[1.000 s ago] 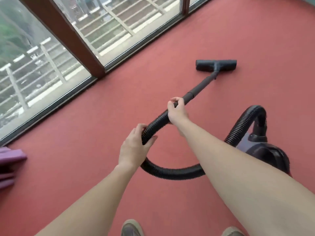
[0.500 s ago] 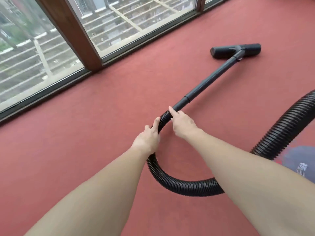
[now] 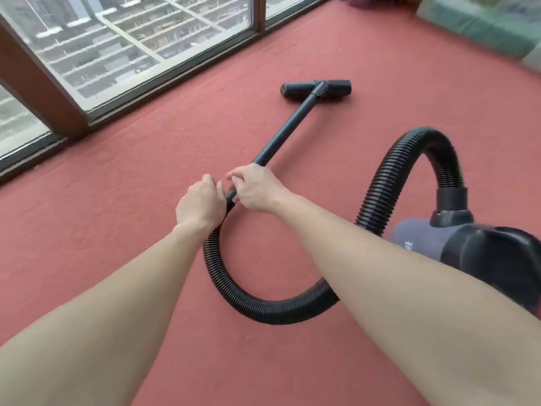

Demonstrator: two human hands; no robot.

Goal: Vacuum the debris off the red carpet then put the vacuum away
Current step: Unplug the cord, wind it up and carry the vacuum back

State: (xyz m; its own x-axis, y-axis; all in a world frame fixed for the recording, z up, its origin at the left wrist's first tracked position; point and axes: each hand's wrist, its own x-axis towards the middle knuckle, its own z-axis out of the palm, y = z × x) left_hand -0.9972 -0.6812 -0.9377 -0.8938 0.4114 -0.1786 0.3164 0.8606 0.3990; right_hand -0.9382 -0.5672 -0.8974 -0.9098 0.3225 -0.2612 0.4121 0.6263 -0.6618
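A black vacuum wand (image 3: pixel 288 124) lies across the red carpet (image 3: pixel 117 206), its floor head (image 3: pixel 316 88) flat on the carpet near the window. A ribbed black hose (image 3: pixel 248 300) loops from the wand's near end round to the grey and black vacuum body (image 3: pixel 474 247) at the right. My left hand (image 3: pixel 202 205) is closed round the hose just behind the wand joint. My right hand (image 3: pixel 256 189) grips the wand's near end, right beside the left hand. I see no distinct debris on the carpet.
Floor-to-ceiling windows (image 3: pixel 140 39) with a brown frame post (image 3: pixel 38 83) run along the left and far side. A green cushion or mat (image 3: pixel 480 27) lies at the far right corner.
My hands have come close together at the joint of hose and wand. The view has swung, so the floor head sits nearer and the vacuum body is back in sight at the right.
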